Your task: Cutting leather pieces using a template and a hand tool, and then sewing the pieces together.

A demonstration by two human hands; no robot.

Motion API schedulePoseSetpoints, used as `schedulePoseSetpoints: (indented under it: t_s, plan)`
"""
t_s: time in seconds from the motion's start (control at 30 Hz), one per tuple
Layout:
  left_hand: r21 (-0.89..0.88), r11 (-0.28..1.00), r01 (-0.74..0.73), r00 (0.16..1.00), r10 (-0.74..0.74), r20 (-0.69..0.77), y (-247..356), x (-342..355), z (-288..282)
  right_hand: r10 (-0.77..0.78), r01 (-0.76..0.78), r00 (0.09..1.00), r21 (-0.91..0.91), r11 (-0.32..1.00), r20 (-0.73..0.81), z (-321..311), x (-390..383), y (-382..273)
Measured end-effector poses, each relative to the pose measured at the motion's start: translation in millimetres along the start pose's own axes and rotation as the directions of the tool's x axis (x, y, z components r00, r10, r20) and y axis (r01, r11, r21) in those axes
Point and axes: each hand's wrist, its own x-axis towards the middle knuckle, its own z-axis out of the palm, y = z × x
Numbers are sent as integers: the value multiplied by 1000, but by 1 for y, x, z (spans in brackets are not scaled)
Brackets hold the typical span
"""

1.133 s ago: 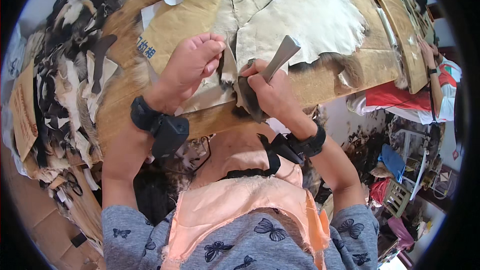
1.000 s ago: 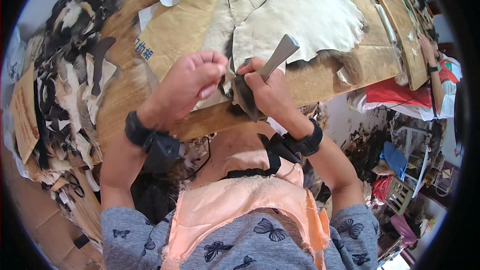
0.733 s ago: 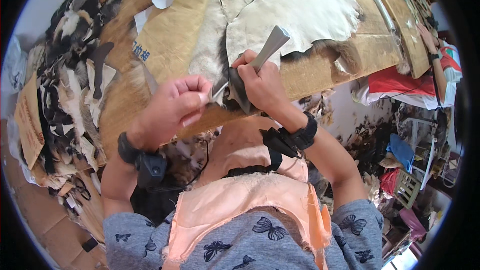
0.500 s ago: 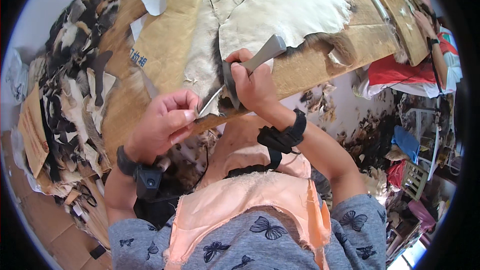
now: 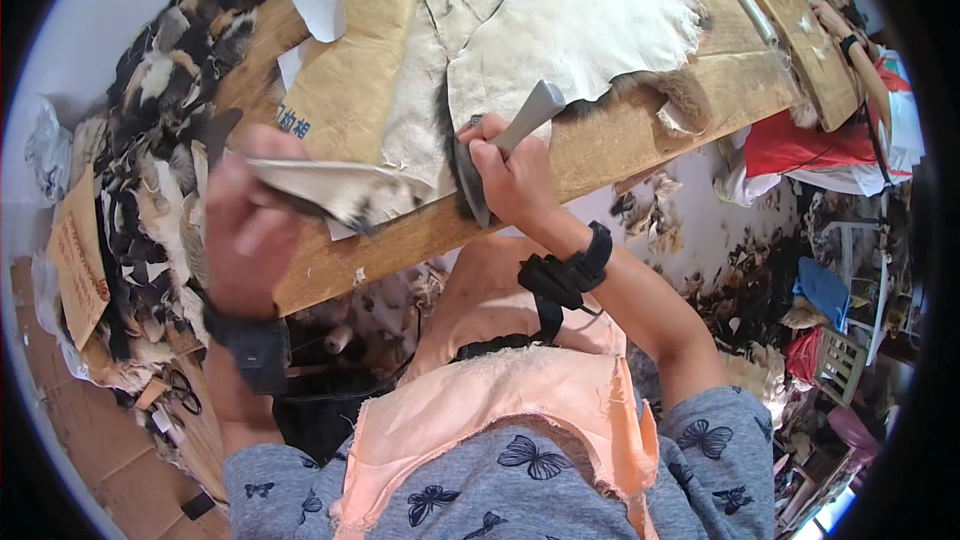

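My right hand (image 5: 513, 172) is wrapped round a knife with a grey handle (image 5: 534, 112). Its dark, broad blade (image 5: 470, 180) points down at the near edge of a pale fur hide (image 5: 570, 25) laid skin side up. At the left my left hand (image 5: 255, 240) is smeared by motion. Its fingers grip the end of a narrow piece of fur hide (image 5: 340, 185), pale on the skin side with dark hair along its lower edge. That piece stretches rightward toward the knife, over another pale skin (image 5: 410, 130).
A tan paper sheet (image 5: 350, 70) with a white scrap (image 5: 318, 8) lies on the wooden board (image 5: 620, 140). Fur scraps (image 5: 150, 140) are heaped at the left, near scissors (image 5: 185, 392). A co-worker's arm (image 5: 865, 70) shows at the far right.
My left hand has moved left and slightly up from beside the knife, drawing the piece of fur hide out sideways. My right hand stays almost in place with the knife.
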Motion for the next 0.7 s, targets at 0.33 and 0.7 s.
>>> schedulePoseSetpoints:
  t_s: [0.33,0.7]
  plan:
    - [979,178,-100,987,-104,120,-70,13,-19,119,-115,993,289,950,3,-46,36,-23]
    - [985,-168,-45,649,-754,-99,-25,-44,-30,12,26,997,-463,886,80,-140,116,-1]
